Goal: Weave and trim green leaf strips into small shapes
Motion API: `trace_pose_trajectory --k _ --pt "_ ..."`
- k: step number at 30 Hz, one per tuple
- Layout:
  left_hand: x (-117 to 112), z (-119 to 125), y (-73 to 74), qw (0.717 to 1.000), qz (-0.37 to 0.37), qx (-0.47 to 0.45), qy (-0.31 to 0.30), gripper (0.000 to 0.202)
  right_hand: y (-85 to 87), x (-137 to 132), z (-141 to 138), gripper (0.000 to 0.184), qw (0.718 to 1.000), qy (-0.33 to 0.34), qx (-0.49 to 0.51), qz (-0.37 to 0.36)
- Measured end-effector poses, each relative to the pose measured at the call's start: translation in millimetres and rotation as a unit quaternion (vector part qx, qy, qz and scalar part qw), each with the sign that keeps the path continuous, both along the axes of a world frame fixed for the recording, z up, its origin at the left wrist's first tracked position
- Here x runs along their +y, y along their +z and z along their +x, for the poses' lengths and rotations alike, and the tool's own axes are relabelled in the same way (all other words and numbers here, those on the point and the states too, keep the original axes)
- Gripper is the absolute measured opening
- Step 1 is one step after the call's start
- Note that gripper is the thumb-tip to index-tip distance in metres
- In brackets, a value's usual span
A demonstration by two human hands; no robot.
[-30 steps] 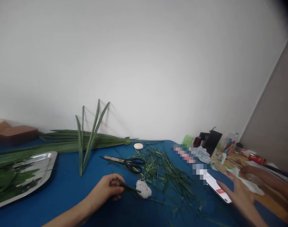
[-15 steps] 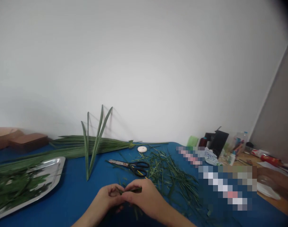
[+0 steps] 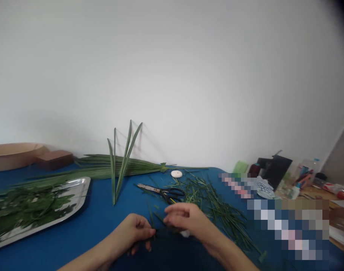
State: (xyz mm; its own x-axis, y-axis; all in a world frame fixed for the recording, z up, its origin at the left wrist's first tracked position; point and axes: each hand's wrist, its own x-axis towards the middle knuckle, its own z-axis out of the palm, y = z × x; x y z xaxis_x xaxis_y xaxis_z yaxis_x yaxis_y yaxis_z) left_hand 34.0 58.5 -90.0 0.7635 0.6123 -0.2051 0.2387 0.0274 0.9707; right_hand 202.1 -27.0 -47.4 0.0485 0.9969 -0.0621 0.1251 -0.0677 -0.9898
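Observation:
My left hand point(image 3: 139, 230) is low in the middle, thumb and forefinger pinched on a thin green leaf strip point(image 3: 150, 216). To its right my right hand point(image 3: 190, 220) is closed with bent fingers; what lies in them is hidden. A small white thing point(image 3: 185, 233) shows under that palm. Just beyond the hands lie black-handled scissors point(image 3: 163, 192), blades pointing left. Cut green leaf strips point(image 3: 217, 207) are heaped to the right. Several long leaf blades point(image 3: 121, 177) rise from the blue table, leaning on the wall.
At left is a metal tray point(image 3: 83, 192) with green leaves. A bundle of long leaves point(image 3: 140, 165) lies along the wall, near a white disc point(image 3: 176, 174). A brown box point(image 3: 55, 160) and a tan basin point(image 3: 14, 156) stand back left. Bottles and clutter point(image 3: 294, 191) crowd the right.
My hands have come apart: the right moved right and up from the left one. The scene has shifted right in view as the head turned left.

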Motion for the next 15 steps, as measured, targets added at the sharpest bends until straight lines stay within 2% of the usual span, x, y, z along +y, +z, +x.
trace_pose_trajectory --k 2,4,9,12,15 --pt "-3 0 4.2 1.0 0.028 0.007 0.0 0.026 10.4 -2 5 0.039 0.999 -0.017 -0.008 0.03" --pt "-8 -1 8.1 0.999 0.048 0.013 -0.016 0.023 12.3 -3 4 0.042 0.998 -0.013 -0.048 0.048" --pt "-18 -2 10.2 0.997 0.048 0.027 -0.06 0.015 -9.4 -5 -14 0.025 0.989 0.058 -0.133 0.009" --pt "-20 -3 9.1 0.996 0.074 0.025 -0.036 0.012 -15.5 -7 -19 0.016 0.989 0.081 -0.119 -0.017" --pt "-20 -2 9.6 0.997 0.073 0.015 -0.021 0.014 -12.3 -9 -19 0.012 0.991 0.089 -0.099 -0.029"
